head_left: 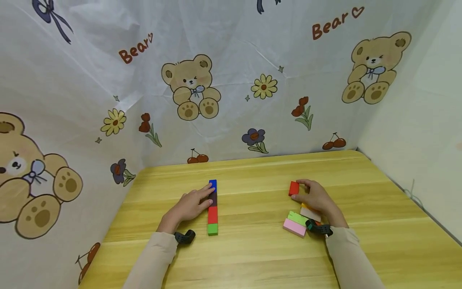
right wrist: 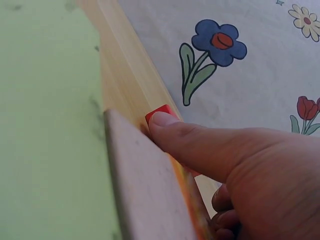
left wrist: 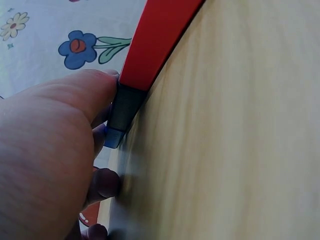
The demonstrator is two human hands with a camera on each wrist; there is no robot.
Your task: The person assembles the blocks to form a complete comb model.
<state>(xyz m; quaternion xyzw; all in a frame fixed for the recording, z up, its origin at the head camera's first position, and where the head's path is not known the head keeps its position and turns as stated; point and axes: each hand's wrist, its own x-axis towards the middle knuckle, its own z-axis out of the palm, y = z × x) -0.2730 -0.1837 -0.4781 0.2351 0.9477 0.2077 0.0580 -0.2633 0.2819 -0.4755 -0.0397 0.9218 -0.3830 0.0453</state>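
A straight row of blocks lies on the table: a blue block [head_left: 213,182] at the far end, a dark block [head_left: 214,200], a red row block [head_left: 213,215] and a green block [head_left: 213,229] nearest. My left hand [head_left: 192,204] rests at the row's left side, fingertips over the blue block and thumb by the dark one. Toward the right, my right hand [head_left: 318,198] pinches a separate red block [head_left: 293,188] between thumb and fingers. The right wrist view shows the thumb on that block [right wrist: 160,111], with its other side hidden.
Close under the right wrist lie a pink block [head_left: 294,228], a light green block [head_left: 297,218], a whitish block [head_left: 311,213] and an orange block [head_left: 305,206]. A bear-print cloth [head_left: 231,132] hangs behind the wooden table [head_left: 252,257].
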